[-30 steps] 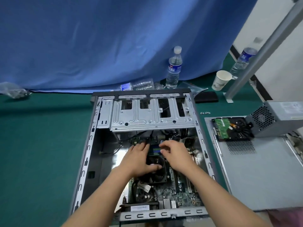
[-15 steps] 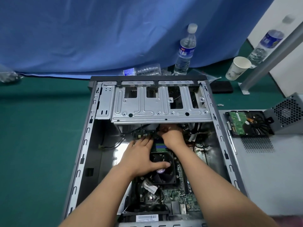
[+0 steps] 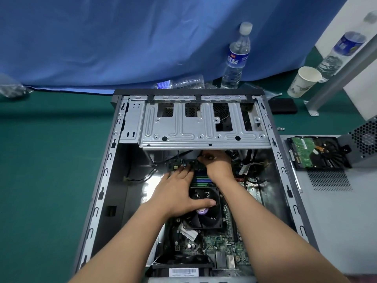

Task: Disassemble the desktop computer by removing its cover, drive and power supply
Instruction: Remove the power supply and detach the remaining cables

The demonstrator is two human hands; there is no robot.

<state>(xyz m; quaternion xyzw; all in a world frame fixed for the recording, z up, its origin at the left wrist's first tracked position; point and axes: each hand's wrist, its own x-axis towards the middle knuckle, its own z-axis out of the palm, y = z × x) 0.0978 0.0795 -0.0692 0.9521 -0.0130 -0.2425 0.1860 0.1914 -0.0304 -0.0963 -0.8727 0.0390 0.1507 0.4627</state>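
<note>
We see the open computer case (image 3: 110, 160) lying on the green worktop (image 3: 44, 180). Left hand (image 3: 179, 193) rests flat on the motherboard, fingers spread, thumb across the CPU fan (image 3: 206, 213). Right hand (image 3: 218, 164) reaches under the drive cage (image 3: 195, 129); its fingers are partly hidden, so we cannot tell what they pinch. The removed hard drive (image 3: 306, 152) and the frame-cropped power supply (image 3: 365, 137) sit on the detached cover (image 3: 336, 221), right of the case.

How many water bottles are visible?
3: one upright behind the case, one lying beside it, one far right behind the cup.
</note>
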